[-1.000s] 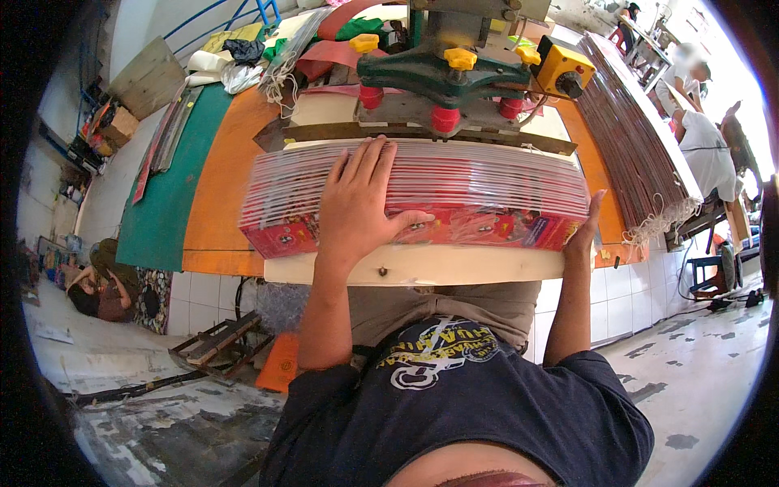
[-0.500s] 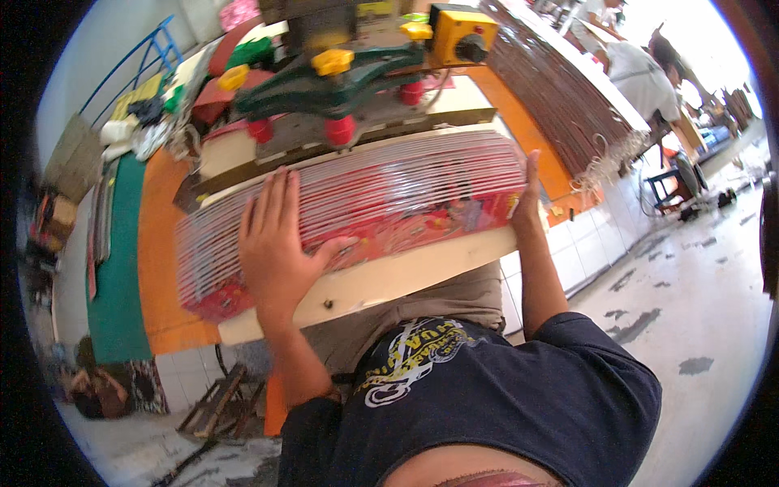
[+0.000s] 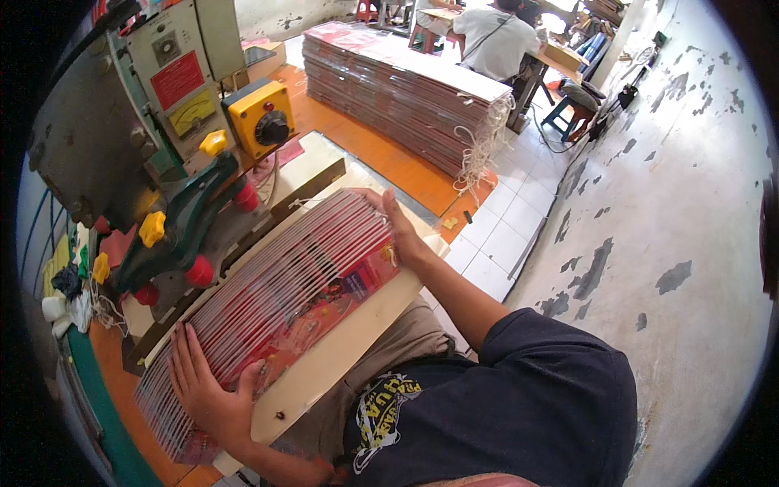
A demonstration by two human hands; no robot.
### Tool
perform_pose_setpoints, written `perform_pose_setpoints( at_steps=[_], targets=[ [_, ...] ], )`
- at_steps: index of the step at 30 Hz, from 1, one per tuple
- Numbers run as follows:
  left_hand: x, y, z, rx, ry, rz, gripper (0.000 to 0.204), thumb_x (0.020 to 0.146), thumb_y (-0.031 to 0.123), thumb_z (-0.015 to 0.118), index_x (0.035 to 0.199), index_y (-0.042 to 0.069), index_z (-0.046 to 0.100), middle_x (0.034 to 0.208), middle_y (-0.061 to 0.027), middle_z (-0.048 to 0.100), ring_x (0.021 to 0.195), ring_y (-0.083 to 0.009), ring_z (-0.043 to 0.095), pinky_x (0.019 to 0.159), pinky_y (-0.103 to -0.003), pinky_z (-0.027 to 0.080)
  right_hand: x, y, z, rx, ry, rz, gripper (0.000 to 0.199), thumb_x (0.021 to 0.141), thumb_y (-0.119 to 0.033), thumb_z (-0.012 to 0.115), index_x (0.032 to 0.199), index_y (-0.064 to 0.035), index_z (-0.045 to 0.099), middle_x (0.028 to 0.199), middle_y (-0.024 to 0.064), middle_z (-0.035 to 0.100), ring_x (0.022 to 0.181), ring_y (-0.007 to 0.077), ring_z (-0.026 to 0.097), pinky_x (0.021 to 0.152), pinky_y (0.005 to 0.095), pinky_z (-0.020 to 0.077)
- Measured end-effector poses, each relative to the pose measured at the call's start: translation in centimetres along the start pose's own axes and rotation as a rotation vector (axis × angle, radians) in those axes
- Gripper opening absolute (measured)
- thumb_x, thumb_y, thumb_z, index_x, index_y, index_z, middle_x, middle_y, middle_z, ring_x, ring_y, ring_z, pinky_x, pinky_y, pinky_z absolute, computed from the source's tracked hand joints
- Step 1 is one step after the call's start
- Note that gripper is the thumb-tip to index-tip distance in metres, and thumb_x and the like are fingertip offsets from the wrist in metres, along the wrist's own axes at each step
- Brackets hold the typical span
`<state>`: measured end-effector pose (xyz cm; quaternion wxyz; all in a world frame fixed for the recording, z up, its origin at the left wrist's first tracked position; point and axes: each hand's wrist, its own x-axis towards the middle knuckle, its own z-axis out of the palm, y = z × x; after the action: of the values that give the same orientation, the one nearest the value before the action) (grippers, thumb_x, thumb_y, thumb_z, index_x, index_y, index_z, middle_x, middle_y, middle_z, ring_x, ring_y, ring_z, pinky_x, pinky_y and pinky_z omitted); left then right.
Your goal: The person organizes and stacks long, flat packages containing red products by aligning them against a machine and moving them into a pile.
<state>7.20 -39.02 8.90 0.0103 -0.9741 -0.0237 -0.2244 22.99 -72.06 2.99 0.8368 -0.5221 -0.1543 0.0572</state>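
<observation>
A long stack of red printed, plastic-covered sheets lies with its edges fanned into a row of thin ridges. It rests on a cream board in front of me. My left hand lies over the near left part of the stack, fingers stretched across the ridges and thumb apart along the printed front. At the far right end my right hand is curled round the corner of the stack, its fingers partly hidden. Just behind the stack stands a press with a dark green arm, yellow knobs and red feet.
A yellow control box with a black dial sits on the press side. Beyond it, a tall pile of brown-edged sheets with loose white strings lies on the orange tabletop. A seated person works farther back, near a blue stool.
My view has swung to the right, so the press and stack appear turned. My left hand has slid toward the stack's left end; my right hand stays at its right end.
</observation>
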Motion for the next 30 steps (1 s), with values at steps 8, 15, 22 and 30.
perform_pose_setpoints(
  at_steps=[8, 15, 22, 30],
  targets=[
    [-0.4, -0.4, 0.3, 0.035, 0.027, 0.026, 0.111, 0.066, 0.078, 0.063, 0.151, 0.010, 0.038, 0.153, -0.0088, 0.042, 0.141, -0.0293, 0.039, 0.117, -0.049, 0.029, -0.3, 0.4, -0.4, -0.111, 0.013, -0.052, 0.086, 0.097, -0.073, 0.020, 0.142, -0.0032, 0.045, 0.135, 0.0118, 0.051, 0.128, 0.0212, 0.049, 0.113, 0.0361, 0.0368],
    [-0.4, -0.2, -0.1, -0.011, 0.051, 0.034, 0.108, 0.067, 0.074, 0.066, 0.149, 0.009, 0.040, 0.153, -0.0094, 0.042, 0.141, -0.0285, 0.040, 0.117, -0.048, 0.029, -0.4, 0.7, -0.4, -0.047, -0.001, -0.122, 0.077, 0.102, -0.064, 0.024, 0.140, -0.0007, 0.046, 0.134, 0.0135, 0.052, 0.126, 0.0232, 0.048, 0.111, 0.0370, 0.0359],
    [-0.5, -0.1, 0.1, -0.063, 0.094, 0.042, 0.106, 0.066, 0.069, 0.071, 0.147, 0.008, 0.042, 0.151, -0.0100, 0.045, 0.139, -0.0288, 0.041, 0.116, -0.049, 0.030, -0.5, 1.0, -1.1, -0.044, -0.008, -0.077, 0.078, 0.102, -0.064, 0.022, 0.143, -0.0004, 0.041, 0.140, 0.0150, 0.048, 0.132, 0.0246, 0.044, 0.114, 0.0368, 0.0329],
    [-1.0, -0.2, -0.3, -0.070, 0.090, 0.017, 0.102, 0.067, 0.067, 0.073, 0.146, 0.008, 0.044, 0.149, -0.0111, 0.046, 0.138, -0.0289, 0.043, 0.116, -0.047, 0.031, -1.1, 0.5, 0.1, 0.023, -0.013, -0.052, 0.080, 0.100, -0.066, 0.027, 0.143, -0.0006, 0.040, 0.140, 0.0159, 0.048, 0.131, 0.0260, 0.048, 0.112, 0.0382, 0.0362]
  ],
)
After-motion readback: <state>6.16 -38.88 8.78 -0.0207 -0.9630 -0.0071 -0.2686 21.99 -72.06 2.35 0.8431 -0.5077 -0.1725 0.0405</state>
